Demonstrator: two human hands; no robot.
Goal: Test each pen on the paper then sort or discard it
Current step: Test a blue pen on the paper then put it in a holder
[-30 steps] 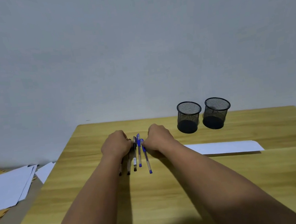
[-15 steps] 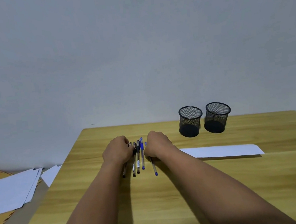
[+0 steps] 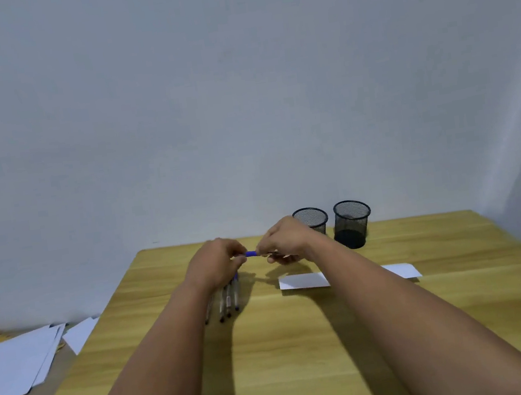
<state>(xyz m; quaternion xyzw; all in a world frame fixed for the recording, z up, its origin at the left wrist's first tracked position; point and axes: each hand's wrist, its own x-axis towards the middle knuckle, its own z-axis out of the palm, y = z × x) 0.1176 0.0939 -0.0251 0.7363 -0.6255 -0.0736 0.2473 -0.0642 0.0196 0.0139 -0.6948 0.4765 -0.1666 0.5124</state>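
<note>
Now both hands, left hand [image 3: 218,262] & right hand [image 3: 286,243], pinch blue pen [image 3: 251,254] above pen row [image 3: 228,301]; light, stiff, prob slick, so grip barrel not cap.

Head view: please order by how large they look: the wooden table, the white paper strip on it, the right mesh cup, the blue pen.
1. wooden table
2. white paper strip, partly hidden by the arm
3. right mesh cup, similar; unsure
4. blue pen, mostly hidden in both hands

An office: wooden desk [image 3: 304,340], mesh pen holders [image 3: 352,223], loose paper sheets [image 3: 12,362].
</note>
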